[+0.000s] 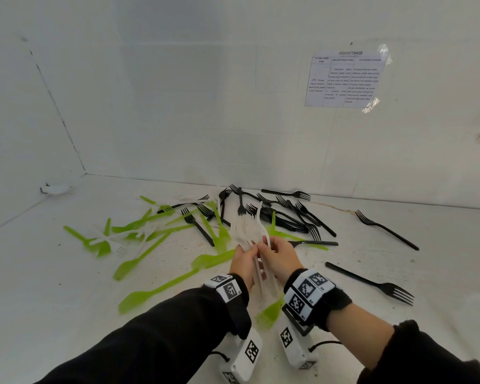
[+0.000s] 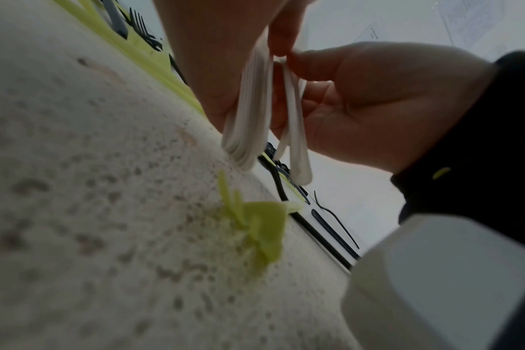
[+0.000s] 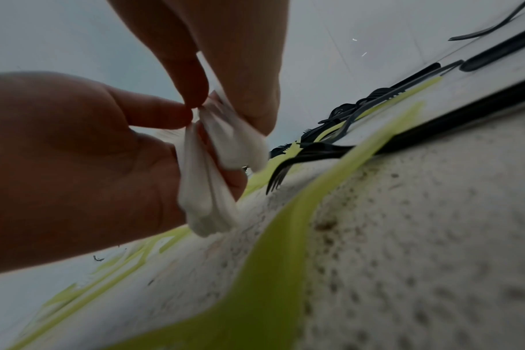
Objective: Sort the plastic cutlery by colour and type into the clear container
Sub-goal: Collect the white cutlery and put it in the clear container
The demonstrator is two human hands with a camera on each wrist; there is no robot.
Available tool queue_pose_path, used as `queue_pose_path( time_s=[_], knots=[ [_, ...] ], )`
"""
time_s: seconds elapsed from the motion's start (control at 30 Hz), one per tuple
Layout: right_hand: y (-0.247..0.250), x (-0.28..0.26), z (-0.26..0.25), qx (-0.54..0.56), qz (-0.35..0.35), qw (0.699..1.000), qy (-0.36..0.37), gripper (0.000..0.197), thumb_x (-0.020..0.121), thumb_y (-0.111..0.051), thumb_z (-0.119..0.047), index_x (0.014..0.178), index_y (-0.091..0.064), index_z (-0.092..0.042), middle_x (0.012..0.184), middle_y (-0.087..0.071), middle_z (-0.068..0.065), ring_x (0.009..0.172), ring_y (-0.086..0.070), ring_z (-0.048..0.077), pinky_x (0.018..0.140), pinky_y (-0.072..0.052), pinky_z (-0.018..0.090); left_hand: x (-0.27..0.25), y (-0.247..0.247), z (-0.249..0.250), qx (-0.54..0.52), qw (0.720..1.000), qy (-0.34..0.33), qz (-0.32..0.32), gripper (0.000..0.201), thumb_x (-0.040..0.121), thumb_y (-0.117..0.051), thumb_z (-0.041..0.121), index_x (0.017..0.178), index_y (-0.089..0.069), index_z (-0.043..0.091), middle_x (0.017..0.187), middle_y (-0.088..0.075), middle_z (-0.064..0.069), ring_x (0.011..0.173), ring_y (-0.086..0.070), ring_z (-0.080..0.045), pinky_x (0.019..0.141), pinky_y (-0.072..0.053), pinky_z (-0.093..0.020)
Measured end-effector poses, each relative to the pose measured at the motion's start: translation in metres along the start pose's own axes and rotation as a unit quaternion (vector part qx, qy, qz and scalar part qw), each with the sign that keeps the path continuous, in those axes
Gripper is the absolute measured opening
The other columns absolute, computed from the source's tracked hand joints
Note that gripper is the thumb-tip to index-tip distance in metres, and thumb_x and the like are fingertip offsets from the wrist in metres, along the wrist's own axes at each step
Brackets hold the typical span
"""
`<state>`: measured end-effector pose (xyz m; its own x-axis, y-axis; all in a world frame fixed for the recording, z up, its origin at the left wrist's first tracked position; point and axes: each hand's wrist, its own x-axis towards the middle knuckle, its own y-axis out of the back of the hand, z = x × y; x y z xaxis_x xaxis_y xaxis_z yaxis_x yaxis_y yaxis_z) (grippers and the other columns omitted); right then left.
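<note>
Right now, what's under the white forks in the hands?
Under the white forks: a green fork on the table, between the wrists. Both hands cover the rest.

The white forks [image 1: 250,231] pinched between the two hands [image 1: 263,259] look like thin, smooth plastic, faintly see-through with a soft sheen, while the green forks [image 1: 155,239] scattered left of and below the hands are translucent plastic and the black forks [image 1: 288,214] beyond and to the right of them are opaque with a slight gloss. Under the hands the white bench [image 2: 90,201] is matt, with a pebbled, rough-looking grain speckled with dark spots in both wrist views. High on the matt white wall to the right of the hands, a printed paper sheet [image 1: 345,79] sits under glossy clear tape [image 1: 383,49].
</note>
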<state>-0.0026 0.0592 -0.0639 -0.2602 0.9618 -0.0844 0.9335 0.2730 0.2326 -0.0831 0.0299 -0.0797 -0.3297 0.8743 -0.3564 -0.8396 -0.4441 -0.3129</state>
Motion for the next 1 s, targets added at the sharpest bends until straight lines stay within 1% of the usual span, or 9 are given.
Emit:
queue_pose_path(
  time_s=[0.1,0.23,0.37,0.53,0.6,0.77,0.87,0.93,1.0],
  knots=[
    [0.0002,0.0017,0.0012,-0.027,-0.001,1.000,0.005,0.020,0.093,-0.053,-0.017,0.108,-0.062,-0.008,0.097,-0.065,0.005,0.091,-0.062,0.017,0.089,-0.052,0.033,-0.0005,0.0003,-0.0011,0.000,1.000,0.013,0.005,0.018,0.097,-0.042,0.019,0.113,-0.051,0.016,0.107,-0.061,-0.017,0.087,-0.061,-0.029,0.069,-0.050,-0.035],
    [0.0007,0.0013,-0.0010,-0.025,-0.017,1.000,0.005,0.002,0.090,-0.057,-0.014,0.090,-0.059,-0.015,0.083,-0.060,0.002,0.086,-0.059,0.018,0.093,-0.051,0.041,0.0004,0.0011,0.0014,-0.023,1.000,0.021,0.005,0.030,0.097,-0.040,0.016,0.121,-0.050,0.003,0.106,-0.062,-0.021,0.089,-0.063,-0.029,0.068,-0.051,-0.035],
    [0.0029,0.0031,0.0005,-0.039,0.003,0.999,0.015,0.011,0.085,-0.064,-0.016,0.081,-0.059,-0.024,0.078,-0.062,-0.005,0.086,-0.061,0.017,0.090,-0.052,0.039,0.0002,0.0017,-0.0012,-0.017,1.000,0.008,0.003,0.020,0.099,-0.039,0.012,0.115,-0.050,0.009,0.119,-0.058,-0.023,0.110,-0.058,-0.038,0.094,-0.048,-0.049],
    [0.0030,0.0037,0.0026,-0.033,0.021,0.999,0.002,0.007,0.082,-0.067,-0.018,0.087,-0.064,-0.021,0.082,-0.065,-0.003,0.086,-0.065,0.018,0.087,-0.054,0.038,-0.0023,0.0027,-0.0009,-0.016,1.000,-0.004,-0.003,0.024,0.097,-0.039,0.011,0.115,-0.055,0.007,0.097,-0.062,-0.014,0.084,-0.061,-0.026,0.063,-0.049,-0.033],
    [0.0031,0.0034,0.0029,-0.032,0.016,0.999,0.005,0.004,0.084,-0.066,-0.019,0.088,-0.065,-0.019,0.081,-0.065,-0.003,0.085,-0.064,0.018,0.087,-0.054,0.039,-0.0032,0.0023,-0.0009,-0.013,1.000,-0.005,-0.008,0.021,0.098,-0.039,0.011,0.114,-0.053,0.011,0.093,-0.061,-0.010,0.079,-0.059,-0.021,0.061,-0.047,-0.031],
    [0.0009,0.0000,0.0003,-0.016,-0.029,0.999,0.000,0.019,0.093,-0.053,-0.021,0.099,-0.070,-0.014,0.086,-0.067,0.000,0.084,-0.061,0.017,0.083,-0.053,0.036,-0.0053,0.0026,-0.0005,0.010,1.000,-0.007,0.005,0.023,0.098,-0.043,0.013,0.119,-0.051,0.012,0.110,-0.062,-0.015,0.102,-0.060,-0.030,0.087,-0.050,-0.044],
    [0.0020,-0.0008,0.0003,-0.024,-0.012,1.000,0.008,0.020,0.091,-0.056,-0.016,0.105,-0.069,-0.011,0.097,-0.070,0.008,0.094,-0.064,0.023,0.088,-0.053,0.036,-0.0034,0.0040,-0.0011,0.034,0.999,-0.017,-0.001,0.021,0.097,-0.046,0.014,0.116,-0.055,0.012,0.113,-0.063,-0.016,0.105,-0.060,-0.032,0.087,-0.049,-0.044],
    [0.0035,0.0007,0.0019,-0.033,0.013,0.999,0.002,0.020,0.088,-0.061,-0.020,0.107,-0.067,-0.016,0.096,-0.069,0.008,0.094,-0.065,0.022,0.091,-0.052,0.037,-0.0020,0.0058,-0.0021,0.048,0.999,-0.021,0.001,0.018,0.096,-0.048,0.014,0.112,-0.057,0.013,0.111,-0.065,-0.016,0.105,-0.061,-0.033,0.090,-0.050,-0.046],
    [0.0041,0.0024,0.0027,-0.033,0.034,0.999,-0.010,0.008,0.084,-0.065,-0.025,0.093,-0.064,-0.026,0.092,-0.067,0.005,0.090,-0.064,0.021,0.087,-0.053,0.037,0.0004,0.0073,-0.0031,0.057,0.998,-0.025,0.015,0.014,0.094,-0.050,0.013,0.103,-0.060,0.016,0.110,-0.065,-0.016,0.107,-0.061,-0.034,0.096,-0.048,-0.050]
  ],
)
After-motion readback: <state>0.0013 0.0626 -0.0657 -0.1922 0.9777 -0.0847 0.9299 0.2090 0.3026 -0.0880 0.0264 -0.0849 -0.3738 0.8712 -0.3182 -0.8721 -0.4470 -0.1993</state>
